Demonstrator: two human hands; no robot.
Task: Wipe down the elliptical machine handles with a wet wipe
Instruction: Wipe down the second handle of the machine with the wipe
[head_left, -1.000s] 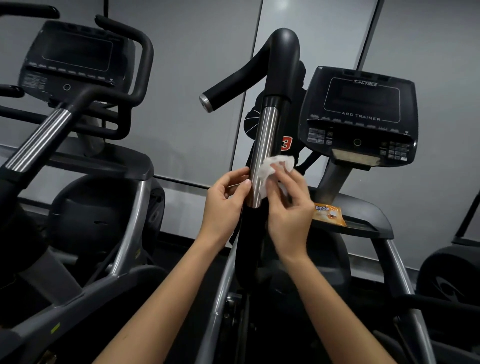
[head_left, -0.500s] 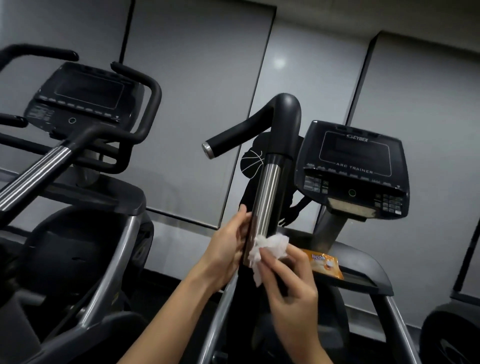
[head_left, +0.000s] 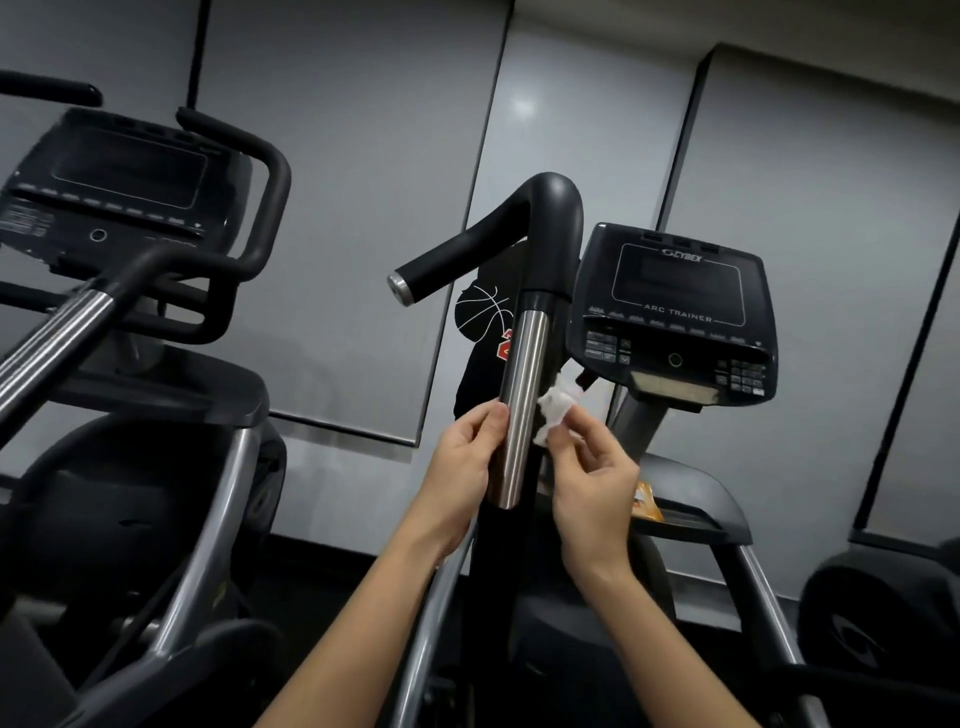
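Grips chrome handle tube (head_left: 522, 410) with left hand (head_left: 462, 467), thumb along its left side; pinches crumpled wet wipe (head_left: 555, 413) in right hand (head_left: 592, 483) at tube's right edge, higher up than before

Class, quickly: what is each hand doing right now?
Left hand: holds the steel handle tube.
Right hand: pinches the wet wipe.

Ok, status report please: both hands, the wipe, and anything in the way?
Left hand holds steel tube. Right hand pinches wet wipe at tube's right edge. Nothing blocks the tube.
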